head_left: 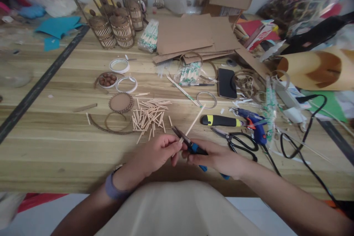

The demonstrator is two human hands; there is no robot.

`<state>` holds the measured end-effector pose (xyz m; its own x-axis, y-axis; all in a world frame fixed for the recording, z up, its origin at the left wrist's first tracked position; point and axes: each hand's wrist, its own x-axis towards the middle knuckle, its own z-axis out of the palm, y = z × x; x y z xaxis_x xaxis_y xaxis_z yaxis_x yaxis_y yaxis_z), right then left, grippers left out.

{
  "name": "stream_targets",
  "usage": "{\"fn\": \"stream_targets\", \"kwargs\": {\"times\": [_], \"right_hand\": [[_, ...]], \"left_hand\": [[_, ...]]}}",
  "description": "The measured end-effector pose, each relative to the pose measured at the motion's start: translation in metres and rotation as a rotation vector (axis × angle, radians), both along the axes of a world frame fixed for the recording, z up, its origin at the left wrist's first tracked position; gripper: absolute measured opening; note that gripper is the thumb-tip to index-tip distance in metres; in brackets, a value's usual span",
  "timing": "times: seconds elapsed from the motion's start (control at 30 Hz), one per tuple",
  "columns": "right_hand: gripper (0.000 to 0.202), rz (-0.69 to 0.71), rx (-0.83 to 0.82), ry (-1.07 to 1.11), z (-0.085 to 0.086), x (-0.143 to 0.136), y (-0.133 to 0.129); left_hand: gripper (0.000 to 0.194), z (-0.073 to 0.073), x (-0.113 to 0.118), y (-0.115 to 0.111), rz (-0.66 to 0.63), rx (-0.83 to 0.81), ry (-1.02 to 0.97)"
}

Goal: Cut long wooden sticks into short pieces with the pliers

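Observation:
Between the fingers of my left hand (162, 151) is a thin wooden stick (195, 120), slanting up to the right. My right hand (218, 156) grips blue-handled scissors (193, 147), whose dark blades lie across the stick close to my left fingertips. Just beyond my left hand lies a pile of short cut stick pieces (149, 116). One loose piece (170, 121) rests near the blade tips. A round cardboard disc (121, 102) with a ridged rim sits left of the pile.
Black scissors (240, 142), a blue glue gun (256, 125) with a cable, a yellow-black utility knife (221, 120) and a phone (227, 83) lie to the right. Cardboard sheets (188, 35) and several handled lantern-like baskets (121, 31) stand behind. A bowl of brown beads (107, 80) is left.

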<state>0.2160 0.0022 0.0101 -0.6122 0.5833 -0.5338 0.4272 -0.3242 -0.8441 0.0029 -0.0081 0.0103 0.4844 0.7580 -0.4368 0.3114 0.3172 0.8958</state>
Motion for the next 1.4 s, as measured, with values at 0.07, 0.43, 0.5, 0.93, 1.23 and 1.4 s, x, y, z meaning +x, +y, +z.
{"fn": "stream_targets", "kwargs": {"times": [0.07,0.43,0.5,0.93,1.23,1.4], "right_hand": [[0.025,-0.001,0.069,-0.064,0.001,0.008,0.0],[0.017,-0.152,1.005,-0.264,-0.014,-0.015,0.012],[0.014,-0.13,0.941,-0.349,-0.023,-0.023,0.014],[0.015,-0.254,0.958,-0.524,-0.028,-0.032,0.009],[0.022,-0.254,0.977,-0.616,-0.032,-0.035,0.005],[0.023,-0.271,1.017,-0.684,-0.036,-0.045,0.004]], "left_hand": [[0.041,-0.001,-0.007,0.003,0.038,0.069,0.024],[0.031,0.004,-0.01,0.008,-0.12,0.5,0.507],[0.029,0.001,-0.012,0.008,-0.148,0.537,0.538],[0.024,-0.004,-0.004,0.001,-0.177,0.867,0.899],[0.025,-0.005,0.006,0.0,-0.16,0.847,0.951],[0.03,-0.008,0.013,-0.003,-0.095,0.854,0.966]]}}
